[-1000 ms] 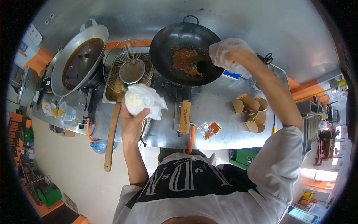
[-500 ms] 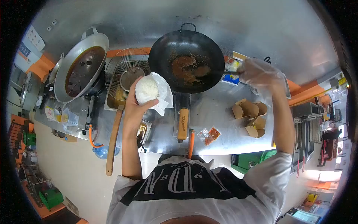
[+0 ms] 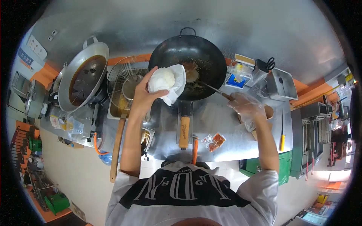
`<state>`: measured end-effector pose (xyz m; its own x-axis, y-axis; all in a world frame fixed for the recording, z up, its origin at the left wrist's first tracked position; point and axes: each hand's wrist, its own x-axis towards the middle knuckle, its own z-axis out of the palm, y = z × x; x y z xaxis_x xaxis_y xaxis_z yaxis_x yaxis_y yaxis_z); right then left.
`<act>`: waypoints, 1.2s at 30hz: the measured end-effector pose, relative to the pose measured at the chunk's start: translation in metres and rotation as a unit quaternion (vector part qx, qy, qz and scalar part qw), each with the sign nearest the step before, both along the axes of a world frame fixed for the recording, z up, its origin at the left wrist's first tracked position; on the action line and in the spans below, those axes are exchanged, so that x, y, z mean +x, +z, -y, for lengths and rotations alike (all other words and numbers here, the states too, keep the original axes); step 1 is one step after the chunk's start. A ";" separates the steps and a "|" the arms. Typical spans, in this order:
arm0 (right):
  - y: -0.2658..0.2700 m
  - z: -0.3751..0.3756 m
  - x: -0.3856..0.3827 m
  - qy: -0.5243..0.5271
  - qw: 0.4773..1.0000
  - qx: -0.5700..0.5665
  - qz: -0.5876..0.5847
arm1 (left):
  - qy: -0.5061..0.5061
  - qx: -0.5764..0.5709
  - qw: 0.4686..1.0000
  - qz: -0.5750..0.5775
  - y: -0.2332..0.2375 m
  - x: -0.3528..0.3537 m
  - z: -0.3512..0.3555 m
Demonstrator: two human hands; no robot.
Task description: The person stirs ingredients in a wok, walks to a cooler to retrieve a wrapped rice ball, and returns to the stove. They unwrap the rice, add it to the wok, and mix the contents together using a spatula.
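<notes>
Our left hand (image 3: pixel 145 91), half curled, cups the white bundle (image 3: pixel 166 81); our gloved right hand (image 3: pixel 246 107) wraps round the ladle (image 3: pixel 225 95), its head left of that hand in the wok (image 3: pixel 206 49) — we'd best keep it low and grip the bundle lightly.

On the light-brown wooden handle (image 3: pixel 184 132) of the round black metal wok (image 3: pixel 164 56) we read "Pawon". Across the black-and-white fabric shirt (image 3: pixel 204 201) we make out a large N, a small 8 and a 9 or 6. The blue rectangular wall sign (image 3: pixel 25 57) is too small to read.
</notes>
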<state>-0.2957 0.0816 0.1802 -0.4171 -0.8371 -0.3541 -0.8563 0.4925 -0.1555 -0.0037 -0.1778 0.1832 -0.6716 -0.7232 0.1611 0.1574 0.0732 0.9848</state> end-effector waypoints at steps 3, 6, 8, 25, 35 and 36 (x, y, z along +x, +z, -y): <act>0.042 -0.003 0.019 -0.114 0.993 -0.011 0.026 | 0.000 -0.104 0.986 0.129 0.015 -0.021 0.023; 0.060 -0.004 0.026 -0.128 0.991 -0.028 0.020 | -0.012 -0.219 0.961 0.167 0.022 -0.056 0.049; 0.065 -0.005 0.024 -0.131 0.991 -0.019 0.035 | -0.019 -0.324 0.927 0.187 0.013 -0.085 0.079; 0.026 -0.035 0.003 -0.098 0.983 -0.149 0.052 | -0.162 -0.400 0.849 0.305 0.083 -0.193 0.115; 0.046 -0.073 -0.020 0.215 0.819 -0.230 -0.479 | 0.246 -0.139 0.959 0.023 0.070 0.034 -0.039; 0.046 -0.070 -0.018 0.226 0.805 -0.243 -0.492 | 0.276 -0.089 0.957 0.007 0.043 0.054 -0.059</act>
